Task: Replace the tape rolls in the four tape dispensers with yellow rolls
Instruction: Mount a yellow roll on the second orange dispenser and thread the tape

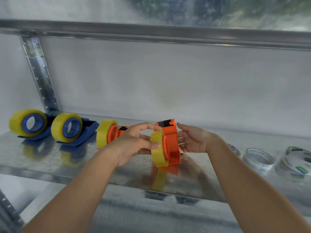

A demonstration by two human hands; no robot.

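Note:
Four tape dispensers are in view above a metal shelf (50, 158). Two blue dispensers (27, 123) (67, 129) at the left each carry a yellow roll. A third, orange dispenser (107, 133) with a yellow roll stands beside them, partly hidden by my left hand. The fourth orange dispenser (171, 142) is held upright between my hands, a yellow roll (157, 150) on its hub. My left hand (134, 143) grips the yellow roll from the left, fingers on its rim. My right hand (193, 140) holds the dispenser's right side with fingers spread.
Used clear and white tape rolls (258, 158) (297, 163) (234, 148) lie on the shelf at the right. A steel upright (38, 73) stands at the back left and a shelf beam (168, 34) runs overhead. The shelf's front edge is just below my forearms.

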